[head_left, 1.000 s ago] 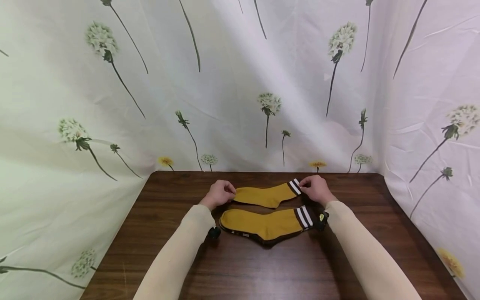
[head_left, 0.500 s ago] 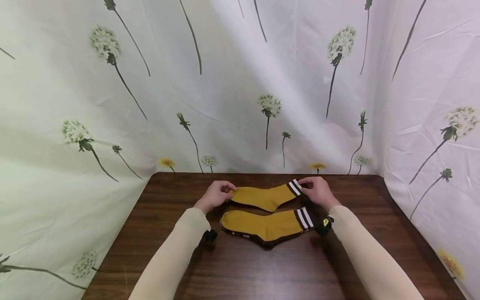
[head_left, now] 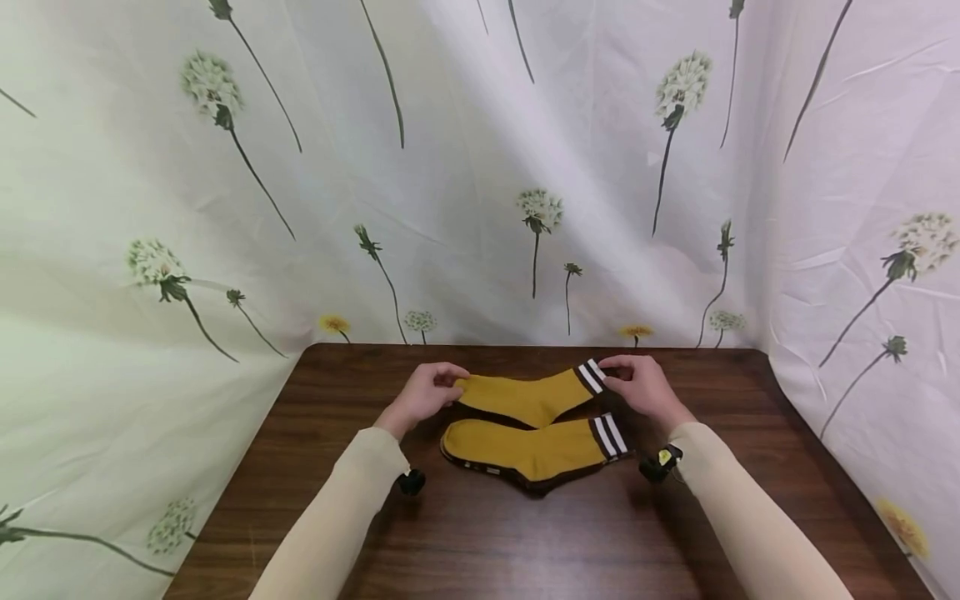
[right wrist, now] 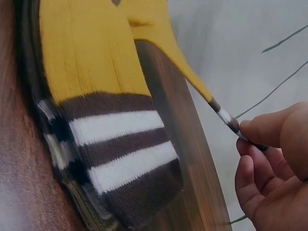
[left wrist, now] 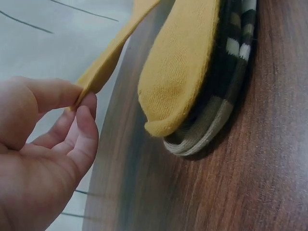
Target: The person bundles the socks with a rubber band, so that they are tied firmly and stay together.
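Observation:
A yellow sock (head_left: 525, 398) with a brown cuff and white stripes is stretched between the two hands. My left hand (head_left: 426, 393) pinches its toe end between thumb and fingers; the left wrist view shows the yellow fabric (left wrist: 103, 65) seen edge-on there. At the other end my right hand (head_left: 639, 385) pinches the striped cuff (right wrist: 228, 120). Nearer to me lies a second yellow sock (head_left: 525, 448) with a matching striped cuff, on top of dark patterned socks (left wrist: 231, 62) that show along its lower edge. The held sock hangs raised just behind this pile.
Everything is on a dark brown wooden table (head_left: 495, 542). A white cloth (head_left: 465, 167) printed with dandelions hangs behind the table and along its sides. Each wrist wears a small dark camera, as at the right sleeve (head_left: 663, 462).
The held sock has come slightly toward me, its heel now overlapping the lower sock's edge. My left hand has moved a little left and my forearms are spread slightly wider; both grips persist.

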{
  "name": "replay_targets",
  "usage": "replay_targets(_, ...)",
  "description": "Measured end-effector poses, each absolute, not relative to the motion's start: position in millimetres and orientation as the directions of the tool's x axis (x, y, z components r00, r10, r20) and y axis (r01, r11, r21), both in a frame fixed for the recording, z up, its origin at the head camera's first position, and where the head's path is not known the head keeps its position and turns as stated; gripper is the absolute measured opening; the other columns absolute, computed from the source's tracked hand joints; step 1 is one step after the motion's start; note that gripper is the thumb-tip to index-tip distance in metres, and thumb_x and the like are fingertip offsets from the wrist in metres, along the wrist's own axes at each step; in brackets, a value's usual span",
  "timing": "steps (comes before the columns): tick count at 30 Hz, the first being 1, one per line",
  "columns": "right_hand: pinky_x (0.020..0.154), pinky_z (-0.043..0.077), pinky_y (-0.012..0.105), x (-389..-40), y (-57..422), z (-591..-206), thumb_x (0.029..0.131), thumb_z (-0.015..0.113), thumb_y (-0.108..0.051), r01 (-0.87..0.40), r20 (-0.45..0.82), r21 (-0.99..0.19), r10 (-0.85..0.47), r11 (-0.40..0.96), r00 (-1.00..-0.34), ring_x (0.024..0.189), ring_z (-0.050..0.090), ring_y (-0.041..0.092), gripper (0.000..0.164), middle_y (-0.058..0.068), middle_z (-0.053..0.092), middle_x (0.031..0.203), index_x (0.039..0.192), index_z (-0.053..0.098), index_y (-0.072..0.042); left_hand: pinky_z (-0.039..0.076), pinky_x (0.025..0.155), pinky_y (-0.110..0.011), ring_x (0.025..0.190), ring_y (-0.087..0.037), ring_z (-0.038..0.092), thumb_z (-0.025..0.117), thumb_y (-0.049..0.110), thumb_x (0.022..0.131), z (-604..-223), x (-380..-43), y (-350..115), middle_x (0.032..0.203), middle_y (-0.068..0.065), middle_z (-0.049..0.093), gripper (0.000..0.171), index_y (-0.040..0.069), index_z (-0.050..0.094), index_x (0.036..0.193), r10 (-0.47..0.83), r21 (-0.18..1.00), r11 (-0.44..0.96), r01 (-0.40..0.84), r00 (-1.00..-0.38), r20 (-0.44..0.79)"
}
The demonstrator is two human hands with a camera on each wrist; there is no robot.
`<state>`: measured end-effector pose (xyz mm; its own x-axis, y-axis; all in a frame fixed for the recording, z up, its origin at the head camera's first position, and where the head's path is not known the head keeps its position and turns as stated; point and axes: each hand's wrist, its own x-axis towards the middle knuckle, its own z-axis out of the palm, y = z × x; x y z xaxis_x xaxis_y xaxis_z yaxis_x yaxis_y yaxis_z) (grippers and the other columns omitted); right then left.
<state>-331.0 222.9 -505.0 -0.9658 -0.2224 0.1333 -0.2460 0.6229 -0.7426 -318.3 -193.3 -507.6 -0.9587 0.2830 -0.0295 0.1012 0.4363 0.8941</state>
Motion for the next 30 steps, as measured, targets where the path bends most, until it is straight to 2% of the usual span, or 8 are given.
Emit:
replay_targets(7,0.053,0.04,0.03,-320,223,-495,0.1,0.071,-0.006,-0.265,0.134,-0.752,-0.253,0.603,-0.958,0.06,0.046,0.019,0.029,0.003,0.052,0.07,0.128,0.074,-0.004,0.058,0.085,-0.037,0.098,-0.022,0.062,0.069,0.006,0.101,-504,-311,-199,0.112,-0.011,0.068,0.026,0.004,0.072,0.127,0.3,0.894,0.438,0.091,-0.953,-0.05)
replay_targets(12,0.054,0.041,0.03,-315,227,-491,0.1,0.072,-0.007,-0.28,0.153,-0.748,-0.253,0.602,-0.955,0.061,0.047,0.019,0.028,0.005,0.056,0.072,0.127,0.074,-0.004,0.057,0.082,-0.033,0.095,-0.021,0.061,0.068,0.004,0.1,-501,-306,-200,0.117,-0.013,0.068,0.026,0.007,0.075,0.125,0.291,0.89,0.439,0.123,-0.957,-0.011)
replay_targets(18,0.055,0.043,0.029,-308,229,-489,0.098,0.075,-0.007,-0.284,0.172,-0.753,-0.24,0.594,-0.956,0.067,0.051,0.021,0.028,0.006,0.061,0.079,0.125,0.075,-0.004,0.056,0.082,-0.033,0.098,-0.022,0.066,0.068,0.002,0.099,-500,-298,-202,0.128,-0.015,0.07,0.029,0.006,0.074,0.127,0.257,0.897,0.421,0.136,-0.966,0.026)
replay_targets(23,0.056,0.043,0.029,-300,230,-488,0.097,0.076,-0.008,-0.284,0.182,-0.76,-0.228,0.585,-0.957,0.067,0.051,0.02,0.028,0.007,0.059,0.079,0.125,0.076,-0.005,0.056,0.085,-0.035,0.105,-0.024,0.065,0.069,0.002,0.099,-497,-291,-202,0.131,-0.013,0.069,0.032,0.007,0.073,0.13,0.25,0.899,0.417,0.135,-0.968,0.029)
replay_targets(30,0.055,0.043,0.029,-289,236,-486,0.095,0.078,-0.01,-0.277,0.186,-0.767,-0.213,0.579,-0.959,0.065,0.051,0.019,0.029,0.007,0.058,0.078,0.124,0.076,-0.008,0.057,0.086,-0.035,0.106,-0.025,0.065,0.071,0.003,0.098,-491,-280,-202,0.127,-0.013,0.07,0.033,0.007,0.071,0.132,0.25,0.909,0.393,0.136,-0.967,0.037)
